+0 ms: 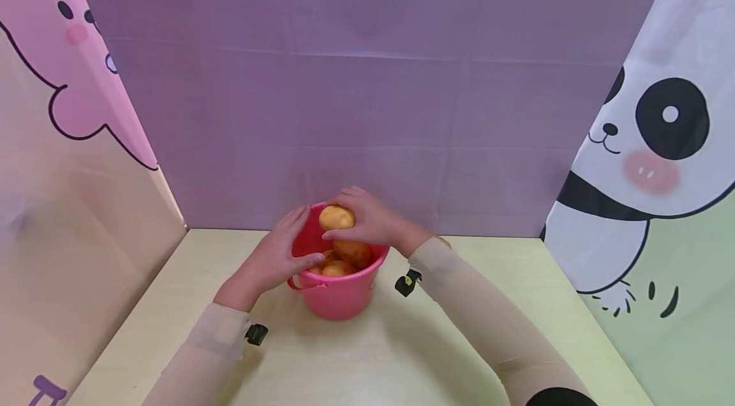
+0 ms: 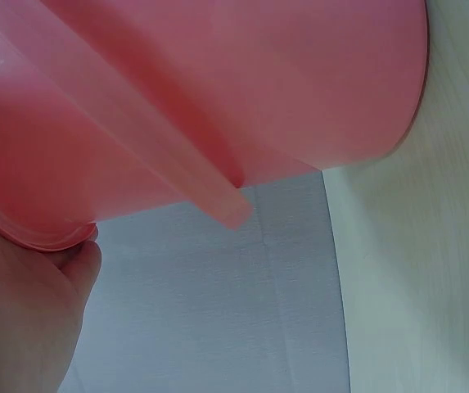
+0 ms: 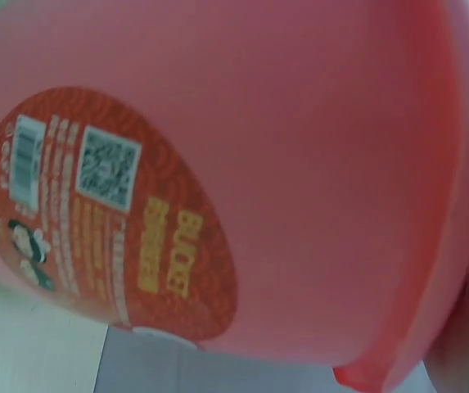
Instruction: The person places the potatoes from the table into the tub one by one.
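Stood at the frame's centre on the pale wooden desk (image 1: 402, 355): a round pink plastic bucket (image 1: 339, 294), steadied at its rim by the left hand (image 1: 275, 256), fingers relaxed. Held just above the rim, over more potatoes (image 1: 344, 259) inside: a smooth yellow-brown potato (image 1: 335, 218), pinched in the right hand (image 1: 373, 221) grip.

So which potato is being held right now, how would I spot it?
Find the pink plastic bucket in the middle of the pale wooden table. The right hand grips one yellow-brown potato above its rim; the other potatoes lie lower, inside.

A pale wooden table (image 1: 459, 355) bears a pink bucket (image 1: 339, 297), standing upright near its far edge.
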`<act>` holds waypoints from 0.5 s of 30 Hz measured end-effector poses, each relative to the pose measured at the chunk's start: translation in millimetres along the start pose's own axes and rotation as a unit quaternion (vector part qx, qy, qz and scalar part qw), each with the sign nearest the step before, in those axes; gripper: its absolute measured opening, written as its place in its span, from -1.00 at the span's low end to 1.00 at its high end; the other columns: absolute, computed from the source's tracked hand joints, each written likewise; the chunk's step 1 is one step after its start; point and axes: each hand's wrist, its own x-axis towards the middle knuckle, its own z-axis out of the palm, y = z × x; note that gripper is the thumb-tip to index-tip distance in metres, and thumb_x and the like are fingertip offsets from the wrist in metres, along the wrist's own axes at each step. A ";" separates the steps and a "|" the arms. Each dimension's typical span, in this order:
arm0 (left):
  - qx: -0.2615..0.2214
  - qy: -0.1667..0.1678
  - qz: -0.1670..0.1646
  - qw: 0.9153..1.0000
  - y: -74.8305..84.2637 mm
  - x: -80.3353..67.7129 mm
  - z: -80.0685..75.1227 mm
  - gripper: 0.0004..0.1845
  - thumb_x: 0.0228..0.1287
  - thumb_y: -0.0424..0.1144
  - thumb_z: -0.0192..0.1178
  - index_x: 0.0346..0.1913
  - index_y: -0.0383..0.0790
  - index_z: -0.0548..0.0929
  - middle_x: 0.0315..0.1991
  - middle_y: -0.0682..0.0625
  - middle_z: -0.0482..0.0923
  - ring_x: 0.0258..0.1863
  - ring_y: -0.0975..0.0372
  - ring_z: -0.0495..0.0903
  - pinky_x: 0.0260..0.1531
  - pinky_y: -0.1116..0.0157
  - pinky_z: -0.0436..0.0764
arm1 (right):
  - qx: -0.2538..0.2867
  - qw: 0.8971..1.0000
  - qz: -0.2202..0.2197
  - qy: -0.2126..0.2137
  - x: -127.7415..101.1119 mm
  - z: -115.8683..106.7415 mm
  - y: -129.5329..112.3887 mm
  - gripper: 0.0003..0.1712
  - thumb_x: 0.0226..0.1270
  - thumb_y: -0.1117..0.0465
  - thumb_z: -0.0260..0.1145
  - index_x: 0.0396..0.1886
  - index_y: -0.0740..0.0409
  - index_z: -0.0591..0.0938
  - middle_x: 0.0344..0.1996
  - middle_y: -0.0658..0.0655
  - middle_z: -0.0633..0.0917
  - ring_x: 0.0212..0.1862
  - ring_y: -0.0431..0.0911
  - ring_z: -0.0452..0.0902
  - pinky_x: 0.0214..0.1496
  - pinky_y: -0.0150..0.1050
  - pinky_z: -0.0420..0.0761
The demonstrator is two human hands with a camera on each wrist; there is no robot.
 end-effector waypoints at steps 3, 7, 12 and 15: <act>-0.002 0.002 0.001 1.000 -0.1 0.1 0.4 0.26 0.29 0.23 0.53 0.81 -0.25 0.05 0.77 -0.25 0.07 0.70 -0.24 0.11 0.26 -0.31 0.67 | 0.000 1.000 -0.004 0.004 4.1 3.0 -1.6 -0.38 0.33 -0.20 0.59 0.28 -0.05 0.72 0.08 -0.12 0.71 0.16 -0.21 0.48 0.06 -0.29 0.67; -0.004 0.003 0.000 1.000 0.2 0.2 1.0 0.24 0.27 0.10 0.58 0.81 -0.23 0.05 0.77 -0.25 0.08 0.69 -0.24 0.13 0.21 -0.30 0.70 | -0.008 1.000 -0.013 0.004 8.1 4.7 -4.8 -0.39 0.35 -0.19 0.58 0.26 -0.01 0.72 0.08 -0.09 0.72 0.15 -0.18 0.48 0.10 -0.27 0.63; -0.003 0.003 0.002 1.000 0.9 0.5 1.1 0.24 0.29 0.09 0.58 0.81 -0.22 0.05 0.77 -0.24 0.07 0.70 -0.23 0.12 0.22 -0.30 0.69 | -0.014 1.000 -0.017 0.004 10.1 6.1 -5.9 -0.41 0.36 -0.17 0.59 0.25 0.02 0.73 0.07 -0.07 0.73 0.14 -0.17 0.49 0.11 -0.27 0.60; -0.002 0.001 0.003 1.000 1.4 0.5 0.4 0.24 0.29 0.09 0.58 0.81 -0.23 0.04 0.77 -0.23 0.07 0.70 -0.23 0.12 0.23 -0.30 0.69 | -0.010 1.000 -0.013 0.005 10.9 7.1 -5.8 -0.41 0.36 -0.16 0.60 0.25 0.00 0.73 0.08 -0.07 0.73 0.14 -0.18 0.49 0.09 -0.27 0.61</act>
